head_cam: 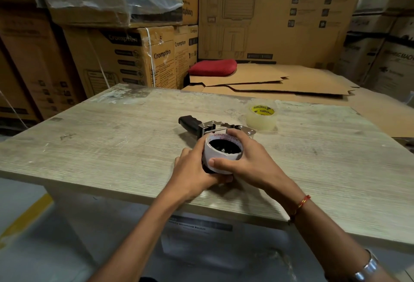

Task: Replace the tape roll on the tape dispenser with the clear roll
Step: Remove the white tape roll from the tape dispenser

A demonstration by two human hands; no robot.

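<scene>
Both hands are wrapped round the white roll (pixel 220 156) on the dispenser (pixel 201 126): left hand (pixel 192 169) steadying from below, right hand (pixel 248 160) gripping its rim, I guess to pull it off. Clear roll (pixel 261 117) waits just behind the dispenser.

Matt wood-grain table (pixel 112 147), shiny metal dispenser frame (pixel 215 125), seemingly glossy clear roll (pixel 261 118).

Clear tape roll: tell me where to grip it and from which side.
Grip the clear tape roll across its curved outer wall, coming down from above. It lies flat on the table with its core hole up, apart from the dispenser, so fingers can straddle it.
</scene>
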